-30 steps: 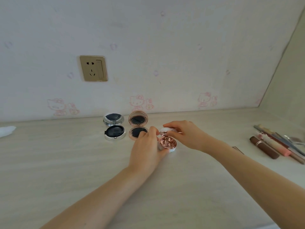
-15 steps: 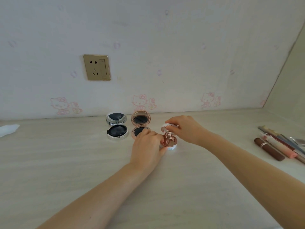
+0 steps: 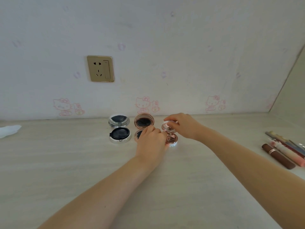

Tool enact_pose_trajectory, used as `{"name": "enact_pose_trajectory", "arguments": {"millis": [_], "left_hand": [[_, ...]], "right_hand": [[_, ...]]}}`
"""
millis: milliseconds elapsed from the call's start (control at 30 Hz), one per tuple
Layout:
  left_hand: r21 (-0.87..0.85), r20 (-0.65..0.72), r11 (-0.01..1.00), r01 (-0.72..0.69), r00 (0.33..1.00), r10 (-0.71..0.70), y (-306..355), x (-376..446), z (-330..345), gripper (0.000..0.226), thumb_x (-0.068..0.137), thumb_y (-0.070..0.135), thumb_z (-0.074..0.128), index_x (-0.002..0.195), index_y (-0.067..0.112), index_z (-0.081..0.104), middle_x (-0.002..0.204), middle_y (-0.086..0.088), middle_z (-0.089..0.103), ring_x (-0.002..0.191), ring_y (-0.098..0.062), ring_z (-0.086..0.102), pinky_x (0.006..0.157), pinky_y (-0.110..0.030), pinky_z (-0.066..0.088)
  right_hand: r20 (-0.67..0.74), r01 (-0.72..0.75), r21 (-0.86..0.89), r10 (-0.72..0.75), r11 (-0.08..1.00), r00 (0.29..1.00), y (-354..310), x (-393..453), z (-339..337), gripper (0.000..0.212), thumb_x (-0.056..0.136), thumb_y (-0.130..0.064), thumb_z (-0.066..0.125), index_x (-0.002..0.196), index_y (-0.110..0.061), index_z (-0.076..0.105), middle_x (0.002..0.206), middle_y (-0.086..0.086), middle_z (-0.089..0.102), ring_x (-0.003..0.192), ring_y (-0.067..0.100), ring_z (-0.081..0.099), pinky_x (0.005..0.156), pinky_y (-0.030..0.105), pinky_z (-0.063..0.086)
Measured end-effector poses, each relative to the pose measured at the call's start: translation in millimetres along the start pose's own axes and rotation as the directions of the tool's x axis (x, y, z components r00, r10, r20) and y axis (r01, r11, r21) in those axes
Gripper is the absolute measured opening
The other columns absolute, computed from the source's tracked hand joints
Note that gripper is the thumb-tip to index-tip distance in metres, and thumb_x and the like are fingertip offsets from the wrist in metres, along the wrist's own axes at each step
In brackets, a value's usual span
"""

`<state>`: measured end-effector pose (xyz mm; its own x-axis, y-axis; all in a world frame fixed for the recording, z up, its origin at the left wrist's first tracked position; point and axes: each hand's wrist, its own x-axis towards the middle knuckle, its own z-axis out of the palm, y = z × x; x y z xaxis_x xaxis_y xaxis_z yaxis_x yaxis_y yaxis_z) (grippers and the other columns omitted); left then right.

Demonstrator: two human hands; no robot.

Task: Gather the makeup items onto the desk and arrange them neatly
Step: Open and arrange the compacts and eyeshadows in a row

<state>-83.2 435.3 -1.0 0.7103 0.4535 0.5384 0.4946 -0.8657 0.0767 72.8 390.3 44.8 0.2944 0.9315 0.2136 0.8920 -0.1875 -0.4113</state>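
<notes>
Three round compacts stand open in a row near the wall on the pale wooden desk (image 3: 82,162). The silver one (image 3: 120,134) is at the left, the rose-gold one (image 3: 144,123) in the middle. The third, a pink and white compact (image 3: 171,139), is held by both hands. My left hand (image 3: 151,142) grips its base from the left and partly hides the middle compact's base. My right hand (image 3: 183,125) pinches its raised lid from above.
Several lipsticks and pencils lie side by side at the desk's right edge, a brown tube (image 3: 278,156) nearest. A white tissue (image 3: 9,130) lies at the far left. A gold wall socket (image 3: 100,68) sits above the compacts.
Both hands have carried the pink compact a little farther from me, into line with the other two. Its lid stands higher under my right hand.
</notes>
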Motion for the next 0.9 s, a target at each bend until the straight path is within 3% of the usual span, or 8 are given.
{"name": "enact_pose_trajectory", "arguments": {"millis": [533,700,800,900], "left_hand": [[0.066,0.000,0.998,0.003,1.000,-0.003,-11,18,13,0.029,0.091,0.029,0.048,0.109,0.013,0.064,0.100,-0.003,0.064,0.107,-0.024,0.050,0.103,-0.031,0.029],[0.080,-0.040,0.997,0.000,0.999,0.003,-11,20,13,0.026,0.089,0.027,0.051,0.105,0.011,0.065,0.096,-0.005,0.065,0.102,-0.026,0.053,0.099,-0.032,0.034],[0.098,-0.065,0.995,-0.012,0.998,0.019,-8,21,9,0.018,0.080,0.024,0.065,0.090,0.010,0.070,0.085,-0.004,0.067,0.092,-0.025,0.059,0.089,-0.033,0.044],[0.109,-0.079,0.992,-0.056,0.995,0.064,-4,21,5,0.023,0.048,0.020,0.087,0.061,0.012,0.070,0.062,0.001,0.065,0.064,-0.019,0.063,0.062,-0.024,0.051]], "right_hand": [[0.013,-0.039,0.031,0.038,0.999,0.999,-1,34,3,0.030,0.098,-0.019,0.046,0.122,-0.014,0.064,0.122,0.004,0.064,0.112,0.021,0.057,0.087,0.023,0.041],[0.019,-0.033,0.083,0.031,0.996,0.999,-1,35,4,0.030,0.097,-0.019,0.048,0.121,-0.015,0.065,0.121,0.002,0.065,0.110,0.018,0.057,0.086,0.021,0.039],[0.021,-0.013,0.115,0.010,0.993,1.000,0,34,2,0.028,0.096,-0.019,0.050,0.119,-0.017,0.066,0.118,0.002,0.067,0.109,0.015,0.059,0.088,0.021,0.041],[0.038,0.001,0.119,-0.005,0.993,0.999,-1,37,2,0.028,0.096,-0.019,0.051,0.119,-0.018,0.067,0.119,0.001,0.067,0.110,0.015,0.060,0.091,0.020,0.042]]}}
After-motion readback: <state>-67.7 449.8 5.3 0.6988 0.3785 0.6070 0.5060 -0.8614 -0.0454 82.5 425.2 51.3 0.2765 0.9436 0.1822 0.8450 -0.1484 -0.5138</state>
